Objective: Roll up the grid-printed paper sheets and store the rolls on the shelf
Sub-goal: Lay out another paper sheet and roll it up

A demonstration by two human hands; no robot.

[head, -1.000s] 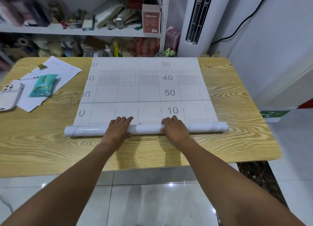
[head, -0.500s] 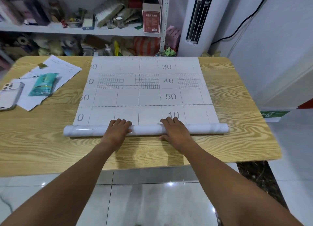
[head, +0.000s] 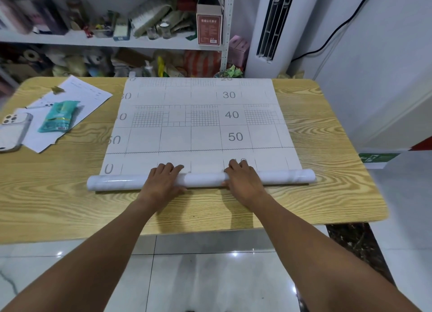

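On table (head: pixel 327 148), half-rolled grid sheet (head: pixel 198 136) (glossy)

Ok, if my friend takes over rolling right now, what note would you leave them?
Left hand: fingers curled over the glossy white roll, thumb on its near side.
Right hand: same grip, further right on the roll.
The roll lies across the wood-grain table. The flat grid-printed paper sheet stretches from it to the table's far edge.
Done: only the near end is rolled.
Left: roll up the rest, then put the roll on the cluttered white shelf behind the table.
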